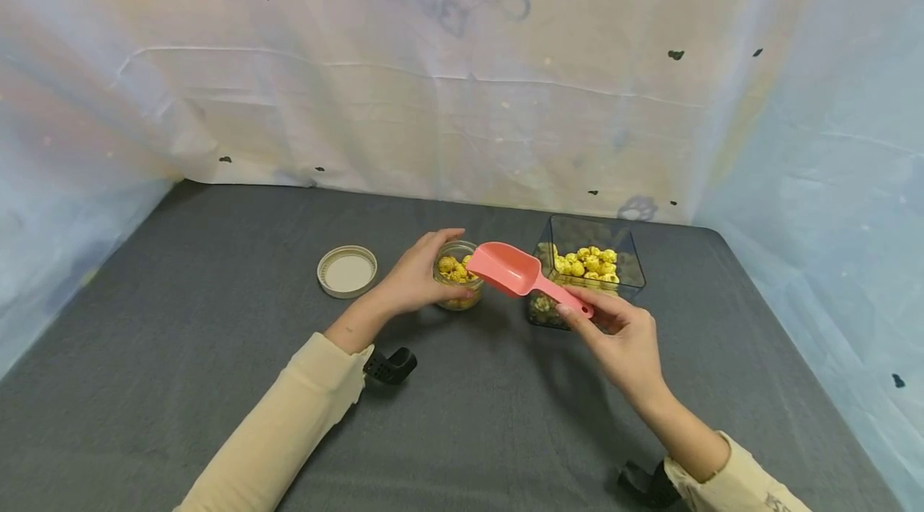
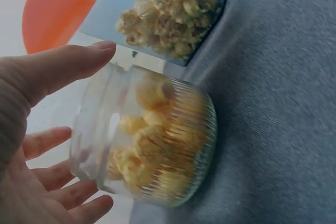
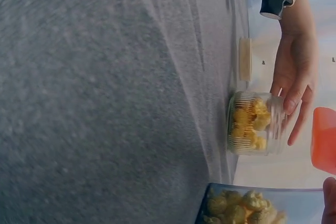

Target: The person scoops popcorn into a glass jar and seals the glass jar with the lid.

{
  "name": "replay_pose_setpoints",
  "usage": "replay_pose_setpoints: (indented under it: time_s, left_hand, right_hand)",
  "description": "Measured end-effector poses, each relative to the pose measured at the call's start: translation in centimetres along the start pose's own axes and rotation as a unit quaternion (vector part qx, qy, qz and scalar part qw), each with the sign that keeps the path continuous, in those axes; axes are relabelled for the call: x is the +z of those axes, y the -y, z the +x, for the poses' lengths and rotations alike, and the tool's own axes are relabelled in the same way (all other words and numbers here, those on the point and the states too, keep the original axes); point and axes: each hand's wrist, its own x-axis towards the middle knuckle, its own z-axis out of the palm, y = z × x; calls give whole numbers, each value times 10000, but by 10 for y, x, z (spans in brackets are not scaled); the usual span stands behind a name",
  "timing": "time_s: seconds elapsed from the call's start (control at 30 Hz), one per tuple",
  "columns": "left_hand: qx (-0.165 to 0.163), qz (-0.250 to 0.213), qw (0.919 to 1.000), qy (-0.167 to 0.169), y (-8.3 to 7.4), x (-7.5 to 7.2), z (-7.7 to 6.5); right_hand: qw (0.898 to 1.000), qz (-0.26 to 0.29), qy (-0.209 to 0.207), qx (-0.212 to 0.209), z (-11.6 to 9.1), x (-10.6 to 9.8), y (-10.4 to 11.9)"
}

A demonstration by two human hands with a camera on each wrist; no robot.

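One pale printed sheet (image 1: 404, 127) hangs behind one grey, cloth-covered tabletop (image 1: 462, 432). Two arms in cream sleeves (image 1: 274, 424) extend forward from the near edge; the left angles inward to the right, the right angles inward to the left, forearms well apart.

One clear, square-cornered container (image 1: 632, 259) stands on the tabletop, right of centre.

Two hands are engaged. Left hand (image 1: 411, 278): thumb and fingers are spread around the mouth of the jar and grip it, thumb on the near side, fingers on the far side. Right hand (image 1: 622, 334): thumb and fingers pinch the handle end of the scoop, in front of the container.

One pink scoop (image 1: 508, 270) is held above the tabletop, hollow face upward. Its front edge overlaps the jar rim in the head view; both wrist views show it higher than the jar and apart from it.

One ribbed glass jar (image 1: 459, 304) stands upright, left of the container. One round cream lid (image 1: 347, 270) lies left of the jar, apart from it. Two black wrist devices (image 1: 392, 366) are fitted, one per arm.

Yellow popcorn (image 1: 588, 263): two batches, one in the container, one in the jar. Pieces overlap; an exact count cannot be read.
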Motion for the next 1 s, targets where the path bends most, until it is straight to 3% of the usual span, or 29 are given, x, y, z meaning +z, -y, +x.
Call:
replay_pose_setpoints:
  time_s: [0.27, 0.8, 1.0]
  left_hand:
    - [-77, 41, 10000, -15, -10, -3, 3]
    - [200, 126, 9993, -297, -26, 0, 12]
    - [245, 105, 9993, -246, -31, 2, 15]
  right_hand:
    - [9998, 46, -113, -146, 4, -8, 6]
    - [9990, -17, -396, -225, 10, -23, 10]
    - [9982, -75, -440, -409, 11, -31, 10]
